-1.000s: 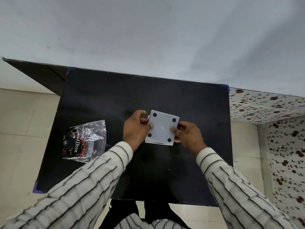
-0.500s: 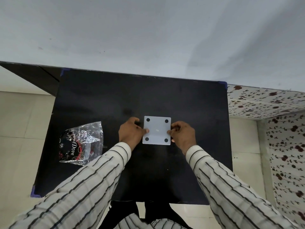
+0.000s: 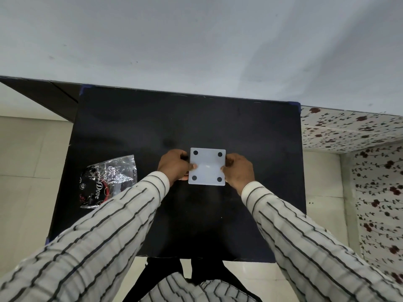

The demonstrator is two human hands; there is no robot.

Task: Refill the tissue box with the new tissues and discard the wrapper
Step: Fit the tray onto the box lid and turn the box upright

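Tissue box (image 3: pixel 207 166) clamped between both hands' fingers (image 3: pixel 193 166); crumpled wrapper (image 3: pixel 109 182) lies well left.

One camera only, worn on the person's head, looking steeply down and forward over the black worktop (image 3: pixel 218 127), near enough that both sleeves fill the foreground.

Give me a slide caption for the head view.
Both hands grip the upturned white tissue box; wrapper lies left.
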